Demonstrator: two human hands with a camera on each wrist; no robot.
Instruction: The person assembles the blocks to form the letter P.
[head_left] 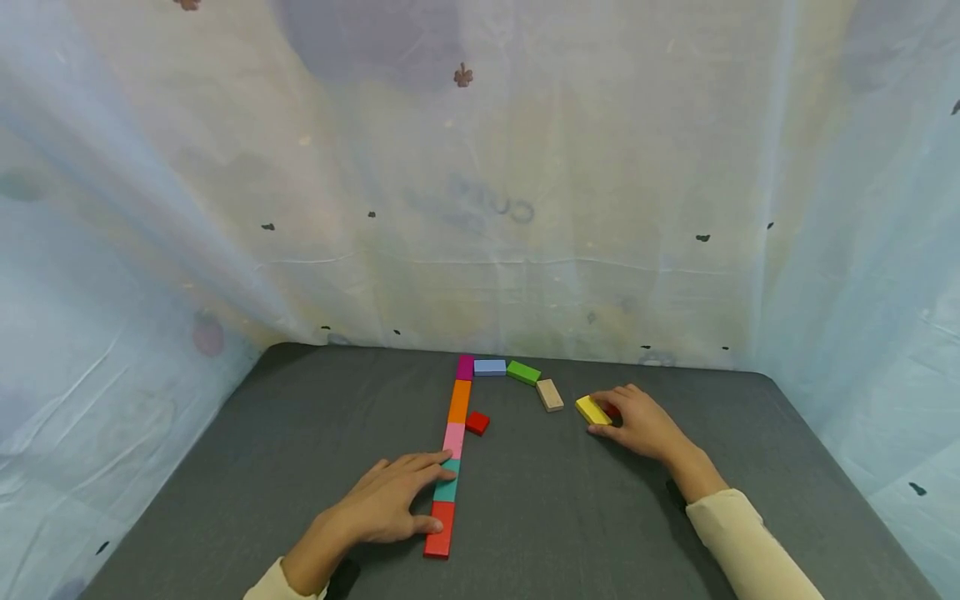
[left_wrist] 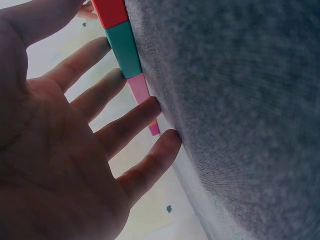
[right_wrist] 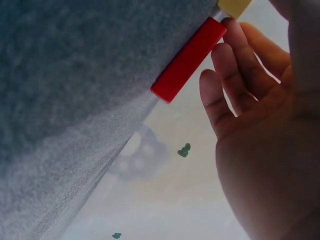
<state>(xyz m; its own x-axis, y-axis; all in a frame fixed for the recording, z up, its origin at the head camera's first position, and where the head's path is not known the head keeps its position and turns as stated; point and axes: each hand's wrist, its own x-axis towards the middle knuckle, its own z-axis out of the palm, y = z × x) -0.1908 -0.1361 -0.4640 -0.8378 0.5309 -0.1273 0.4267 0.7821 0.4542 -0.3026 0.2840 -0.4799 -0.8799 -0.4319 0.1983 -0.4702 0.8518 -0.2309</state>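
A straight row of blocks runs away from me: a red block (head_left: pixel 439 530), a teal block (head_left: pixel 446 482), a pink block (head_left: pixel 453 442), an orange block (head_left: pixel 460 402) and a magenta block (head_left: pixel 465 367). My left hand (head_left: pixel 378 502) lies along its left side, fingers extended near the pink and teal blocks, thumb on the red one. On the right, my right hand (head_left: pixel 637 423) pinches a yellow block (head_left: pixel 592 410) between thumb and fingertips. Another red block (right_wrist: pixel 189 60) lies beside those fingers in the right wrist view; the hand mostly hides it in the head view.
From the row's far end, a blue block (head_left: pixel 490 367), a green block (head_left: pixel 523 372) and a beige block (head_left: pixel 550 395) curve toward the right hand. A small red block (head_left: pixel 477 422) sits right of the row. Light patterned sheeting (head_left: pixel 525 167) surrounds the dark tabletop (head_left: pixel 547 517).
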